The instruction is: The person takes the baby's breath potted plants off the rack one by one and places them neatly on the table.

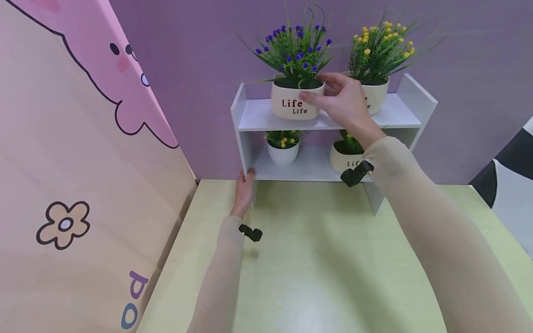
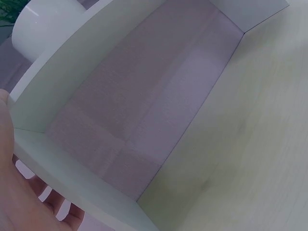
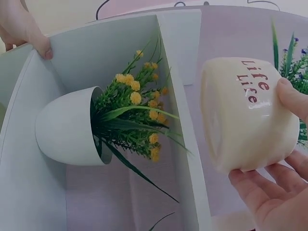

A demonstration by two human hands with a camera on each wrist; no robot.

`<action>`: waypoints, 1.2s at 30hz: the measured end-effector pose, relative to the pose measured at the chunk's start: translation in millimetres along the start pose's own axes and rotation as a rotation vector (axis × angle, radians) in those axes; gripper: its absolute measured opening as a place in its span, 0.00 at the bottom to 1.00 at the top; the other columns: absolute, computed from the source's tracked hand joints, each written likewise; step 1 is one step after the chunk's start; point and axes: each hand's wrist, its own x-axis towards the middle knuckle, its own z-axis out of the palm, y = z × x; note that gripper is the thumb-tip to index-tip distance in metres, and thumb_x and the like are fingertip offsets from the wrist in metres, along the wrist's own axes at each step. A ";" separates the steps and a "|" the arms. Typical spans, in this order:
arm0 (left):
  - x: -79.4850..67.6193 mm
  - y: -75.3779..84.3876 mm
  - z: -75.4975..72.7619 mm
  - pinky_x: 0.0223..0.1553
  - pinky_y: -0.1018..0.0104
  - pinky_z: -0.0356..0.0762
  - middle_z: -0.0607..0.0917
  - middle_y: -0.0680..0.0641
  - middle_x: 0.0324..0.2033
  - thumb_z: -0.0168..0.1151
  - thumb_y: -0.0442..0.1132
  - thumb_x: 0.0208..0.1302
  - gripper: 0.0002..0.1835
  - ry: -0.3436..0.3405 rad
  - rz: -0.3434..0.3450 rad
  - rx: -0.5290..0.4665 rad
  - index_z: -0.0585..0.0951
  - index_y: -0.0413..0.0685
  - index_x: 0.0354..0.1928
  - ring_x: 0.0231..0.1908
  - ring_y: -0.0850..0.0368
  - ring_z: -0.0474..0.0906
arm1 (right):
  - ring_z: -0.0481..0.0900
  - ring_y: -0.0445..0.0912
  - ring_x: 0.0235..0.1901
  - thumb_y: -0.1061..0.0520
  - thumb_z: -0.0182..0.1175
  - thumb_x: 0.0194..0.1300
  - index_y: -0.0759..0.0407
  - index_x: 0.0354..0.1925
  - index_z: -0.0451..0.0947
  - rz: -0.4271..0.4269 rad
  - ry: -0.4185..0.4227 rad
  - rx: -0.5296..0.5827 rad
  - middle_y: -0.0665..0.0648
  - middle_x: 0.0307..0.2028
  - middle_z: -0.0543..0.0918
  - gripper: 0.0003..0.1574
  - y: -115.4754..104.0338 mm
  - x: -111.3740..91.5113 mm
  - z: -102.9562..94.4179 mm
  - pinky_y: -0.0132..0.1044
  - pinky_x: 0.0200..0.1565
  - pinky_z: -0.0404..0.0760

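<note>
My right hand (image 1: 341,99) grips a cream pot (image 1: 295,104) marked "Life", thumb on its front and fingers round the side. Purple flowers (image 1: 297,55) and long green blades grow from it. In the right wrist view the pot (image 3: 250,115) is tilted by the camera's angle, and a gap shows between its base and the upper board (image 3: 183,125). Down at the lower left corner of the white two-tier shelf (image 1: 241,132), my left hand (image 1: 243,192) holds the side panel. Its thumb lies at the front edge and the fingers (image 2: 53,199) pass outside the panel.
A cream pot with yellow flowers (image 1: 385,41) stands on the upper right, partly behind my right hand. Below are a white pot (image 1: 283,153) and another cream pot (image 1: 339,159). The shelf stands on a pale table (image 1: 291,259) against a purple wall (image 1: 187,92).
</note>
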 end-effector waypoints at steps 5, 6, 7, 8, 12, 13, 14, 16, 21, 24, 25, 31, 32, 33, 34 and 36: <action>0.7 -0.7 0.2 0.59 0.44 0.74 0.79 0.34 0.63 0.45 0.56 0.83 0.30 0.011 0.016 0.010 0.69 0.49 0.77 0.57 0.41 0.76 | 0.68 0.50 0.79 0.32 0.75 0.62 0.43 0.79 0.68 -0.025 -0.015 0.006 0.48 0.81 0.66 0.54 -1.4 -7.2 -0.1 0.49 0.80 0.65; 0.8 -0.8 0.1 0.59 0.44 0.74 0.80 0.34 0.63 0.45 0.56 0.83 0.30 0.011 0.018 0.014 0.70 0.48 0.77 0.57 0.41 0.76 | 0.68 0.51 0.79 0.32 0.75 0.63 0.43 0.79 0.68 -0.028 -0.018 0.009 0.48 0.81 0.66 0.54 -1.0 -8.7 -0.2 0.49 0.79 0.65; 0.6 -0.6 0.0 0.59 0.44 0.74 0.80 0.34 0.63 0.45 0.56 0.83 0.30 0.012 0.018 0.018 0.70 0.48 0.77 0.57 0.42 0.76 | 0.68 0.51 0.79 0.32 0.75 0.63 0.43 0.79 0.68 -0.030 -0.020 0.011 0.48 0.81 0.66 0.53 -0.4 -10.3 -0.3 0.49 0.79 0.65; 0.5 -0.8 0.0 0.60 0.44 0.74 0.80 0.34 0.63 0.45 0.56 0.83 0.30 0.013 0.019 0.021 0.70 0.48 0.77 0.57 0.43 0.76 | 0.68 0.51 0.79 0.32 0.75 0.63 0.43 0.79 0.68 -0.029 -0.021 0.015 0.47 0.81 0.66 0.53 0.2 -11.7 -0.2 0.49 0.79 0.65; -0.3 -2.4 -0.1 0.62 0.42 0.74 0.80 0.34 0.64 0.46 0.56 0.82 0.30 0.010 0.011 0.019 0.70 0.48 0.76 0.58 0.43 0.76 | 0.67 0.51 0.79 0.32 0.75 0.63 0.42 0.79 0.68 -0.025 -0.029 0.027 0.47 0.81 0.66 0.53 3.5 -16.9 -0.5 0.50 0.79 0.65; -0.4 -2.9 0.0 0.63 0.42 0.73 0.79 0.35 0.65 0.46 0.57 0.82 0.31 0.008 0.006 0.016 0.70 0.48 0.76 0.59 0.43 0.76 | 0.67 0.51 0.79 0.33 0.75 0.63 0.42 0.79 0.68 -0.027 -0.030 0.029 0.47 0.81 0.66 0.53 4.1 -18.2 -0.5 0.51 0.79 0.65; -0.6 -3.0 0.0 0.63 0.42 0.73 0.79 0.35 0.65 0.46 0.57 0.82 0.31 0.007 0.004 0.013 0.70 0.48 0.77 0.60 0.43 0.76 | 0.67 0.52 0.80 0.33 0.75 0.63 0.42 0.79 0.68 -0.029 -0.030 0.030 0.47 0.81 0.66 0.53 4.5 -19.2 -0.4 0.51 0.79 0.65; -0.9 -2.9 -0.1 0.63 0.42 0.73 0.79 0.35 0.66 0.46 0.57 0.82 0.31 0.004 0.000 0.008 0.70 0.48 0.77 0.60 0.43 0.75 | 0.67 0.53 0.79 0.33 0.75 0.63 0.43 0.79 0.69 -0.040 -0.027 0.027 0.48 0.81 0.66 0.52 5.6 -21.2 -0.6 0.52 0.79 0.66; -0.7 -2.0 -0.6 0.61 0.43 0.73 0.79 0.35 0.64 0.46 0.58 0.82 0.31 0.005 -0.004 0.002 0.70 0.48 0.77 0.58 0.43 0.75 | 0.70 0.54 0.78 0.34 0.75 0.63 0.44 0.79 0.69 -0.067 -0.021 0.014 0.49 0.80 0.68 0.52 7.7 -26.0 -0.3 0.54 0.77 0.69; -0.7 -1.6 -1.2 0.62 0.42 0.73 0.78 0.35 0.65 0.45 0.58 0.82 0.32 0.001 -0.007 0.000 0.69 0.50 0.78 0.59 0.43 0.75 | 0.71 0.54 0.77 0.33 0.75 0.63 0.45 0.79 0.68 -0.076 -0.025 0.014 0.49 0.80 0.69 0.53 8.5 -29.3 -0.1 0.53 0.76 0.70; -0.6 -1.6 -1.4 0.62 0.42 0.73 0.78 0.35 0.66 0.45 0.58 0.82 0.32 -0.002 -0.008 0.001 0.69 0.50 0.78 0.59 0.42 0.75 | 0.71 0.55 0.77 0.33 0.75 0.63 0.45 0.79 0.68 -0.077 -0.027 0.015 0.50 0.80 0.69 0.54 8.6 -30.4 0.0 0.54 0.76 0.71; 0.5 1.8 -2.7 0.62 0.43 0.73 0.79 0.35 0.65 0.46 0.56 0.82 0.31 -0.007 0.007 0.009 0.69 0.48 0.78 0.59 0.41 0.75 | 0.70 0.55 0.78 0.33 0.76 0.62 0.45 0.79 0.68 -0.071 -0.040 0.013 0.50 0.80 0.68 0.54 7.5 -36.8 -0.4 0.55 0.76 0.70; 0.8 2.7 -2.8 0.63 0.43 0.73 0.79 0.35 0.66 0.46 0.56 0.82 0.31 -0.005 0.008 0.011 0.70 0.47 0.77 0.59 0.42 0.75 | 0.70 0.55 0.78 0.33 0.75 0.62 0.45 0.79 0.68 -0.068 -0.042 0.011 0.50 0.80 0.68 0.54 7.0 -37.9 -0.5 0.55 0.76 0.70; 0.9 3.3 -2.9 0.63 0.42 0.73 0.79 0.35 0.65 0.46 0.56 0.82 0.31 -0.002 0.006 0.014 0.70 0.47 0.77 0.59 0.41 0.75 | 0.70 0.55 0.78 0.33 0.76 0.62 0.45 0.80 0.68 -0.068 -0.045 0.011 0.50 0.81 0.68 0.55 6.9 -38.9 -0.7 0.55 0.76 0.70; 0.9 4.0 -2.9 0.63 0.41 0.72 0.79 0.35 0.66 0.46 0.56 0.82 0.31 -0.001 0.003 0.015 0.70 0.47 0.77 0.60 0.41 0.75 | 0.70 0.55 0.78 0.33 0.76 0.62 0.45 0.80 0.67 -0.067 -0.046 0.011 0.50 0.80 0.68 0.55 6.5 -39.8 -0.8 0.55 0.76 0.70; 0.9 4.2 -2.8 0.65 0.40 0.72 0.78 0.35 0.67 0.46 0.57 0.82 0.32 -0.003 -0.004 0.017 0.69 0.47 0.77 0.61 0.41 0.75 | 0.70 0.55 0.78 0.33 0.76 0.62 0.46 0.80 0.67 -0.071 -0.048 0.012 0.50 0.80 0.68 0.56 5.9 -41.5 -1.2 0.56 0.75 0.71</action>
